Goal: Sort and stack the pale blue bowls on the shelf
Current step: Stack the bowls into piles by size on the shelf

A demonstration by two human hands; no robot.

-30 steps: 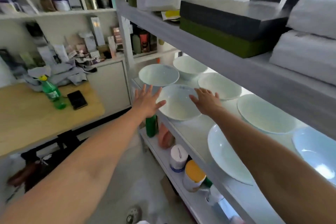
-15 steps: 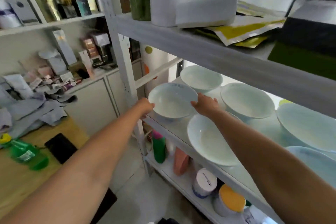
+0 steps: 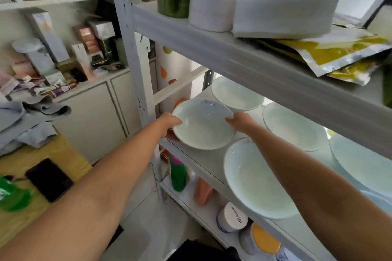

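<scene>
Between left hand point(image 3: 169, 122) and right hand point(image 3: 241, 122), bowl point(image 3: 203, 128) held by rim

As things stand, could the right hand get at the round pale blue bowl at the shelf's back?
Probably yes, once freed: the right hand grips the front round pale blue bowl, shared with the left hand; the back bowl sits just beyond it with nothing between.

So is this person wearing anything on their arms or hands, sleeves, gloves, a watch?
The left arm and right arm are bare to the picture's edge: no sleeves, watch or bracelet. The left hand and right hand are ungloved, no rings showing.
</scene>
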